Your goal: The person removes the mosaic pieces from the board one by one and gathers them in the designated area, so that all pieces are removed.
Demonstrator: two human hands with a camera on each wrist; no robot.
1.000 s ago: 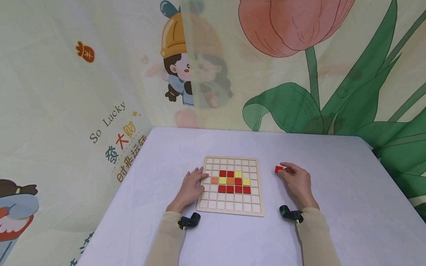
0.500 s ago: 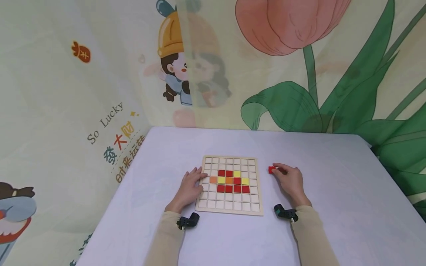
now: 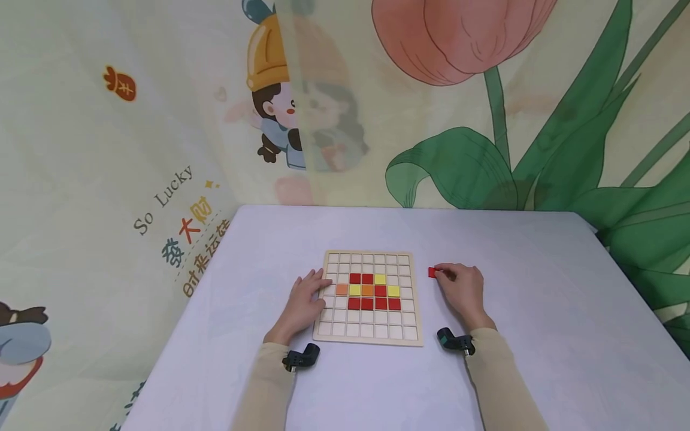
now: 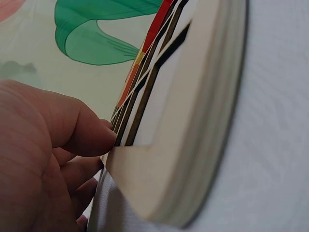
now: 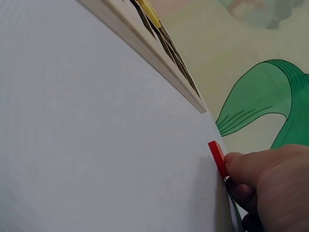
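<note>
A square wooden grid board (image 3: 366, 342) lies on the table, its middle cells filled with several red tiles (image 3: 354, 304), a few yellow tiles (image 3: 380, 279) and orange tiles (image 3: 367, 290). My left hand (image 3: 298, 305) rests at the board's left edge, fingers extended. Seen from the left wrist, the thumb (image 4: 91, 133) touches the frame near a corner. To the right of the board, my right hand (image 3: 462, 293) pinches a small flat red tile (image 5: 218, 159) between thumb and fingers, a short gap away from the board's right edge.
The table (image 3: 539, 269) is covered with a white cloth and ends at a printed backdrop (image 3: 334, 191) behind it. A black wrist camera (image 3: 300, 357) sits on the left wrist, and another black wrist camera (image 3: 455, 341) on the right one.
My right hand has moved left toward the board with the red tile pinched in it. The left hand stays at the board's left edge. The head view has shifted slightly.
</note>
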